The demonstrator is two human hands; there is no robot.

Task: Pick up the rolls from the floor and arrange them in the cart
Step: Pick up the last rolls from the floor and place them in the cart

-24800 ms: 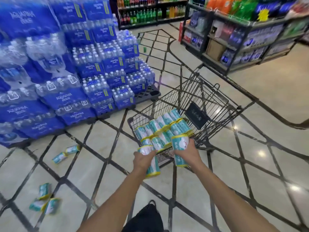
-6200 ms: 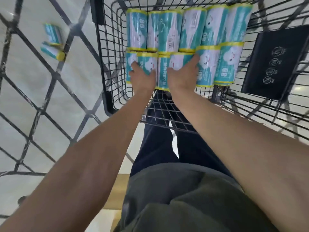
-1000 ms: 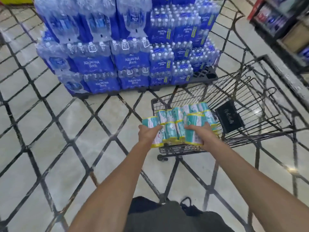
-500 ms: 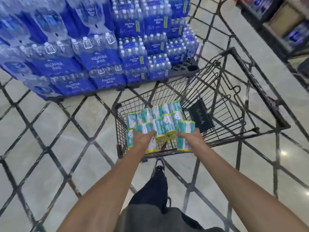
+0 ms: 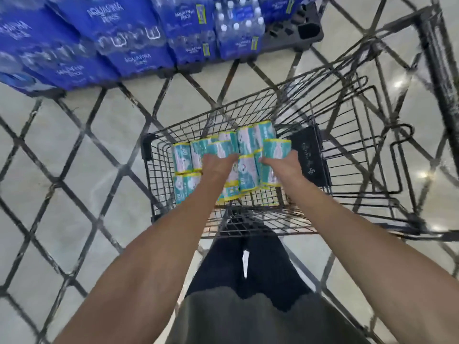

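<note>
Rolls [image 5: 224, 155] fill the cart [image 5: 248, 115] in neat rows so more can fit. Our left hand [image 5: 218, 165] holds one roll and our right hand [image 5: 283, 163] holds another [image 5: 275, 152], low over the near rows.

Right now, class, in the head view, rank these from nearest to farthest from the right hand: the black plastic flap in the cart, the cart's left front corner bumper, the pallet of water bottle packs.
1. Black plastic flap, just right of the right hand.
2. Corner bumper, across the cart, left.
3. Water bottle packs, beyond the cart.
</note>
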